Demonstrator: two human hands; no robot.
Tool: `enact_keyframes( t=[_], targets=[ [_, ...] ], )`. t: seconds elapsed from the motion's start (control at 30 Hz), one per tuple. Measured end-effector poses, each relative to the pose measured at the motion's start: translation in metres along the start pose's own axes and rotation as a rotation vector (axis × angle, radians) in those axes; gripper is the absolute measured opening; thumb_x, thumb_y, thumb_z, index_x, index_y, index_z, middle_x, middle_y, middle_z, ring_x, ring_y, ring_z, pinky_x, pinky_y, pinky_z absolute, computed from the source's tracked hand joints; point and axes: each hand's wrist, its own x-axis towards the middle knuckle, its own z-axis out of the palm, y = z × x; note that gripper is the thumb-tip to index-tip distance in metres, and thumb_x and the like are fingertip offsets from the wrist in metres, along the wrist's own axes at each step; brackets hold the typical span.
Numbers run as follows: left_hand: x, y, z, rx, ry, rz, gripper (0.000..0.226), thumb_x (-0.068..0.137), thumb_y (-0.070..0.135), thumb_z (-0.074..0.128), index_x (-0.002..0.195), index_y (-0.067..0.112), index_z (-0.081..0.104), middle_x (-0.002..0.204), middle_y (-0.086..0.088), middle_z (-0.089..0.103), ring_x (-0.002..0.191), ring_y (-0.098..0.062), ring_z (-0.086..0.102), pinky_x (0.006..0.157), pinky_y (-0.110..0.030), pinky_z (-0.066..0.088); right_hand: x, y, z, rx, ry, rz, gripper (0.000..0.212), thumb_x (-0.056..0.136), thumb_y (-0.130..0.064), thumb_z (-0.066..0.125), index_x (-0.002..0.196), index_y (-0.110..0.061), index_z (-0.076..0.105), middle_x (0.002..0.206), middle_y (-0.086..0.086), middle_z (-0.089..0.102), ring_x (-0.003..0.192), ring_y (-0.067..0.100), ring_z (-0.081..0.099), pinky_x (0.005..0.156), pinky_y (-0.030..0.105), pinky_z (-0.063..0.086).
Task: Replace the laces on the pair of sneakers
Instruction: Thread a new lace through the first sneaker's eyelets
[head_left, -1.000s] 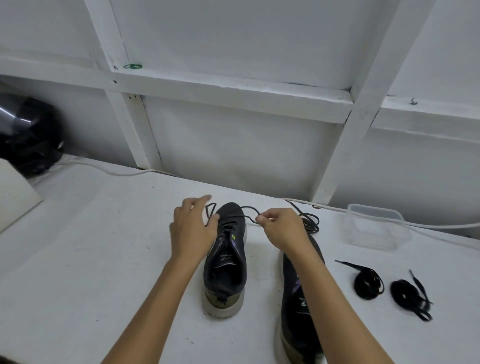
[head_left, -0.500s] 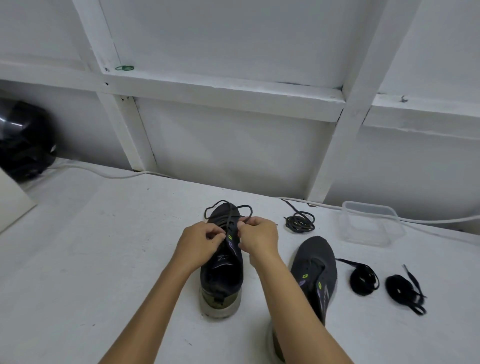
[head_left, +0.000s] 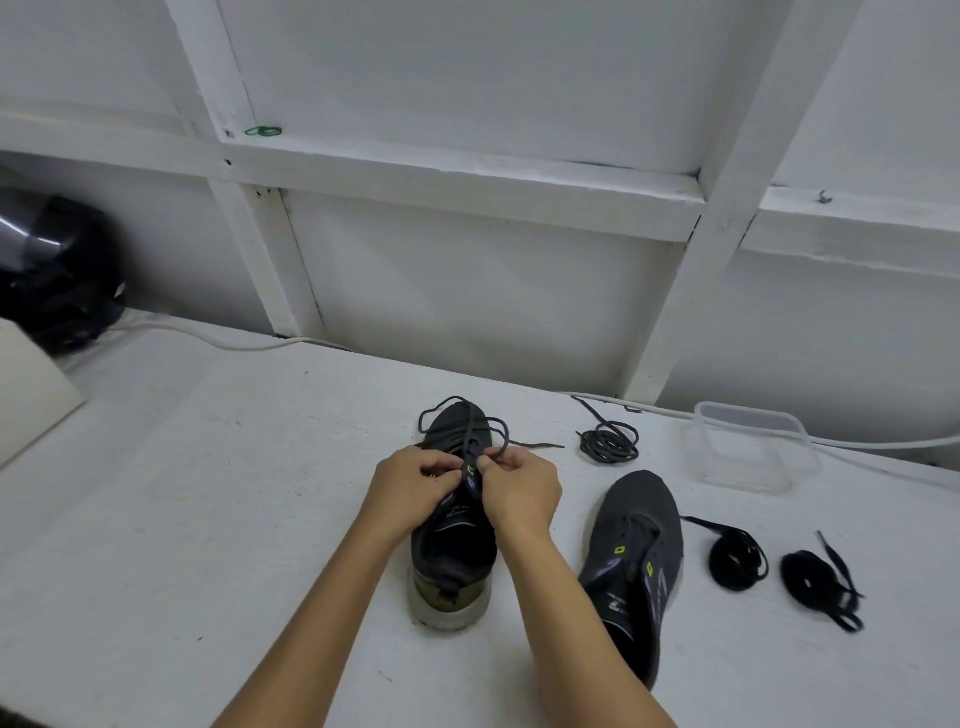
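Two dark sneakers stand on the white table (head_left: 208, 519). The left sneaker (head_left: 451, 561) sits upright, heel toward me, with a thin dark lace (head_left: 483, 426) looped loosely over its toe. My left hand (head_left: 410, 493) and my right hand (head_left: 519, 493) meet over its tongue, both pinching that lace. The right sneaker (head_left: 636, 551) lies to the right, tilted and unlaced. A loose coiled thin lace (head_left: 608, 441) rests behind it. Two rolled flat black laces (head_left: 737, 558) (head_left: 815, 582) lie further right.
A clear plastic container (head_left: 753, 452) stands at the back right. A white cable (head_left: 218, 340) runs along the wall. A black helmet (head_left: 57, 275) and a pale board (head_left: 31, 384) sit at the far left. White wooden wall framing rises behind the table.
My hands came together from spread apart over the toe to the left sneaker's tongue. The lace now loops loosely over the toe. My right arm moved off the right sneaker, uncovering it.
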Motion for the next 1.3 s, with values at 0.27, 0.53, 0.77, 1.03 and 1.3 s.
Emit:
enact_keyframes(
  t=[0.27, 0.53, 0.77, 1.03, 1.3],
  targets=[
    [-0.002, -0.001, 0.002, -0.007, 0.025, -0.008, 0.019, 0.087, 0.028, 0.073, 0.105, 0.031, 0.079, 0.089, 0.026, 0.066, 0.080, 0.015, 0.058, 0.066, 0.003, 0.039, -0.001, 0.000, -0.001, -0.035, -0.014, -0.021, 0.011, 0.087, -0.023, 0.075, 0.079, -0.029, 0.074, 0.072, -0.014, 0.071, 0.078, 0.004, 0.066, 0.059, 0.014, 0.039],
    [-0.002, 0.002, 0.000, 0.035, -0.020, -0.006, 0.019, 0.090, 0.030, 0.070, 0.108, 0.029, 0.078, 0.093, 0.020, 0.062, 0.094, -0.004, 0.062, 0.082, -0.018, 0.044, 0.005, 0.001, -0.006, -0.126, -0.210, -0.024, 0.010, 0.090, -0.025, 0.073, 0.083, -0.022, 0.079, 0.088, -0.004, 0.076, 0.092, 0.017, 0.070, 0.085, 0.032, 0.057],
    [-0.002, 0.010, 0.003, 0.083, -0.006, 0.021, 0.009, 0.095, 0.024, 0.063, 0.098, 0.024, 0.071, 0.102, 0.007, 0.063, 0.089, -0.004, 0.061, 0.078, -0.022, 0.047, 0.005, 0.001, -0.014, -0.011, -0.298, 0.075, 0.021, 0.090, -0.023, 0.062, 0.070, -0.018, 0.063, 0.071, 0.000, 0.064, 0.067, 0.015, 0.055, 0.065, 0.029, 0.047],
    [-0.005, 0.011, -0.007, -0.145, 0.077, -0.126, 0.012, 0.100, 0.028, 0.056, 0.094, 0.025, 0.065, 0.093, 0.006, 0.071, 0.081, -0.004, 0.071, 0.072, -0.025, 0.054, -0.010, -0.005, -0.015, 0.015, -0.292, 0.096, 0.019, 0.091, -0.029, 0.055, 0.075, -0.019, 0.058, 0.072, -0.004, 0.061, 0.068, 0.016, 0.057, 0.065, 0.031, 0.048],
    [-0.001, 0.011, -0.030, -0.344, -0.070, -0.191, 0.013, 0.099, 0.027, 0.059, 0.096, 0.018, 0.068, 0.097, 0.005, 0.074, 0.083, -0.004, 0.074, 0.071, -0.029, 0.051, -0.037, 0.001, -0.017, -0.401, -0.363, -0.174, 0.035, 0.077, -0.054, 0.075, 0.094, -0.024, 0.069, 0.093, -0.005, 0.070, 0.087, 0.015, 0.067, 0.072, 0.031, 0.057]
  ],
)
